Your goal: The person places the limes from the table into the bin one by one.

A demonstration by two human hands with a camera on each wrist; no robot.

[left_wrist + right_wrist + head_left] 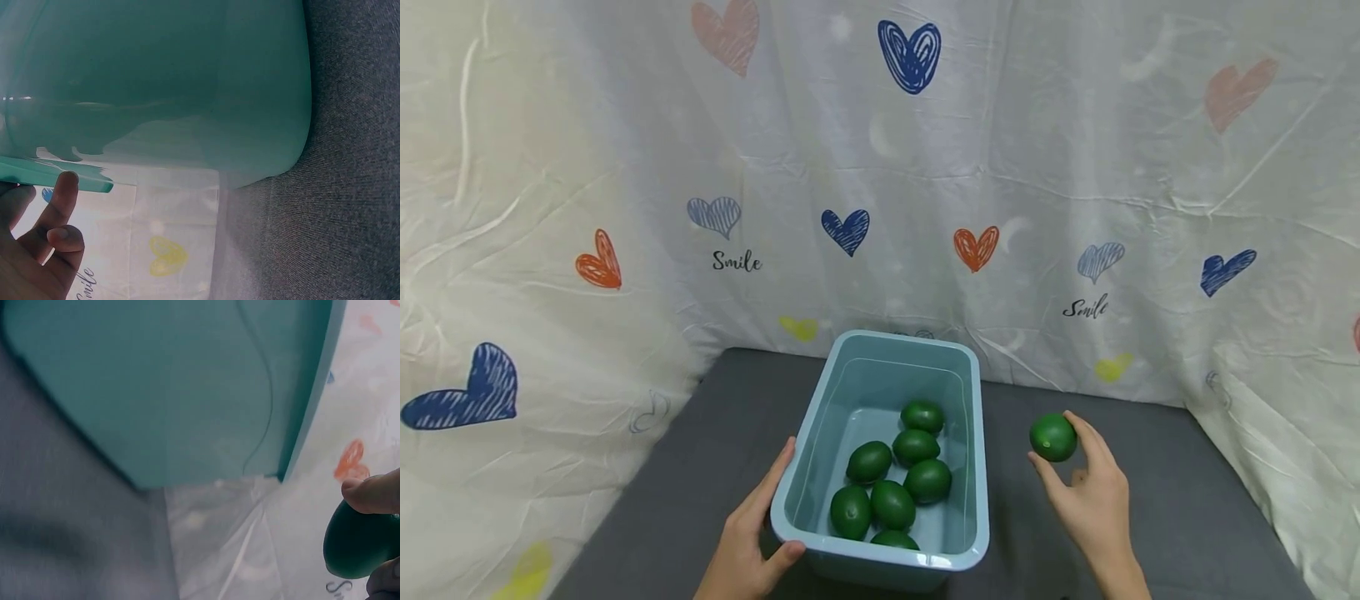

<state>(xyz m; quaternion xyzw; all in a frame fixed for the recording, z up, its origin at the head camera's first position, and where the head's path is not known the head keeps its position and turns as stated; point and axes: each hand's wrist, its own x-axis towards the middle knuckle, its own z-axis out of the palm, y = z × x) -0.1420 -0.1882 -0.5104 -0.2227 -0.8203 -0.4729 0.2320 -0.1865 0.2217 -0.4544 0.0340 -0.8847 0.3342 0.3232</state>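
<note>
A light blue plastic bin (877, 550) stands on the dark grey surface, with several smooth, dark green limes (892, 505) lying on its floor. At the bin's near left corner my left hand (747, 533) grips the rim, thumb at the front edge and fingers along the left side. In the left wrist view, fingertips (70, 180) touch the underside of the rim. To the right of the bin, my right hand (1093, 492) pinches a single lime (1052, 437) between thumb and fingers, raised above the surface. That lime (357, 542) also shows in the right wrist view.
A dark grey cloth-like surface (700, 450) lies under the bin. Behind it and at both sides hangs a white curtain (917, 142) printed with hearts and the word "Smile". The bin's far end is close to the back curtain.
</note>
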